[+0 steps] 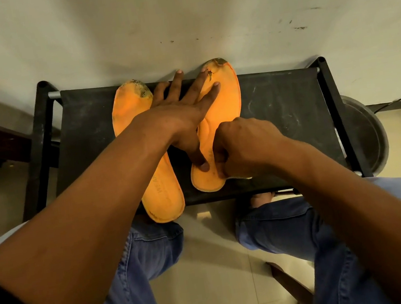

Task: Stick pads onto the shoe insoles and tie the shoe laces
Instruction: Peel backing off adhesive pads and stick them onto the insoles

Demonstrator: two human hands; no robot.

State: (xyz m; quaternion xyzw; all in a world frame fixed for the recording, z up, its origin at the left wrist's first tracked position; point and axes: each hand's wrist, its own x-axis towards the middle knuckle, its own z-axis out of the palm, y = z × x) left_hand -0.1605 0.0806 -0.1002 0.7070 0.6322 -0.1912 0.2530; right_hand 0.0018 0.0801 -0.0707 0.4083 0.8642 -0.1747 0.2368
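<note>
Insoles first: from the head view I judge the pad-sticking step is in hand, with the laces not yet begun, since no shoe or lace shows.

Two orange insoles lie side by side on the black tabletop [279,114], toes toward the wall. The right insole [225,101] is my landmark. The left insole [162,199] lies just beside it, its heel hanging over the tabletop's near edge.

My left hand [176,119] lies flat across both, fingers [211,90] spread over the right insole's forefoot, thumb pressing near its heel. My right hand [242,145] is curled at that heel, fingers pressed together and down on the insole's surface. Whether they pinch a pad I cannot tell; a pale sliver shows under the hand at the heel edge, too small to name.

Next, I think, calls for firm rubbing along the heel so anything stuck there seats without lifting.

The right insole looks worn: toe edge frayed and darkened, a small tear near the tip. The left insole's toe is likewise blackened.
</note>
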